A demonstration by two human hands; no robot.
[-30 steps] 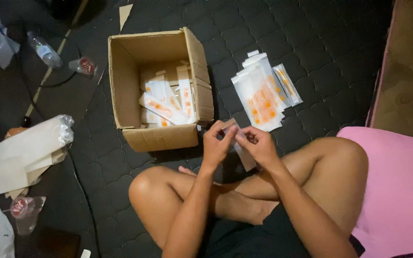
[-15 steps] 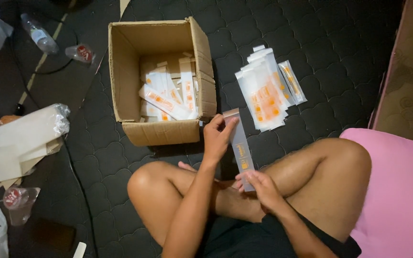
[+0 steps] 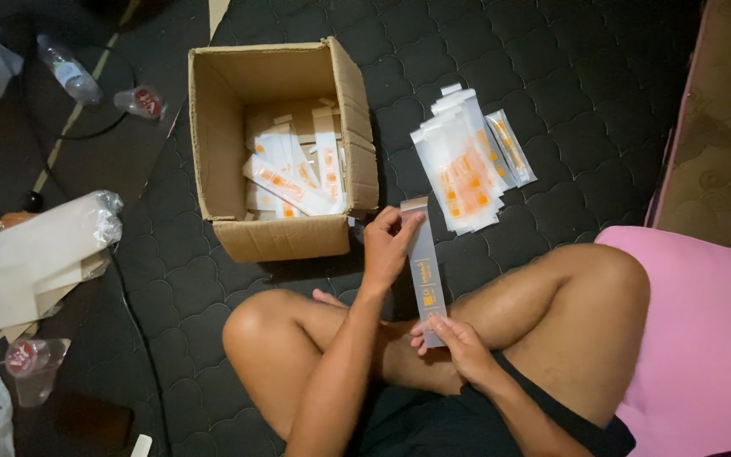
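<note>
Left hand (image 3: 389,244) pinching top of sleeve (image 3: 424,269), right hand (image 3: 458,345) pinching its bottom, sleeve held lengthwise above crossed legs, box (image 3: 285,239) just beside, packet stack (image 3: 465,162) on mat (image 3: 568,101)

Packet stack (image 3: 465,173) right of box (image 3: 285,148)

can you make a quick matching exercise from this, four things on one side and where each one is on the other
Things:
1. cardboard box
2. packet pile
3. long packet
4. pink cushion

Places:
A. stretched between the left hand and right hand
B. on the mat right of the box
C. by the right knee
D. ahead of the left knee, open-topped

Pairs: 1-D, 2-B, 3-A, 4-C
</note>
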